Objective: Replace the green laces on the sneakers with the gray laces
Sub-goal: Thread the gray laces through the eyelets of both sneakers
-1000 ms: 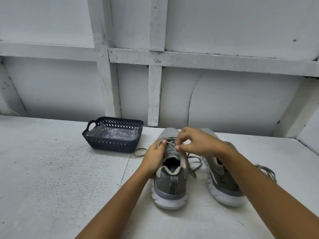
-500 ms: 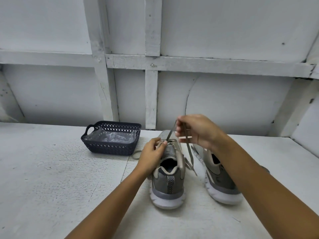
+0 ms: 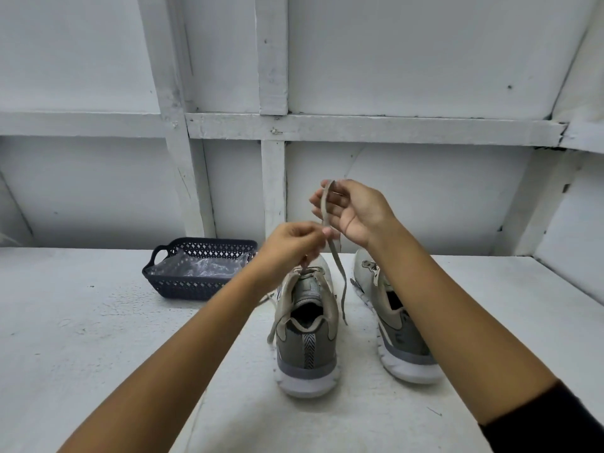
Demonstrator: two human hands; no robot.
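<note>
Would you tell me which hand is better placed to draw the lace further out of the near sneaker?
Probably the right hand: it already grips the lace high above the sneaker, with free space above it. The left hand pinches the lace lower, just above the eyelets, better placed to steady it.

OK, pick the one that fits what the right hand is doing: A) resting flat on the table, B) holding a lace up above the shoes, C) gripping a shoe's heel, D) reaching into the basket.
B: the right hand is raised above the sneakers, with the lace in its fingers and the lace's free end hanging down.
</note>
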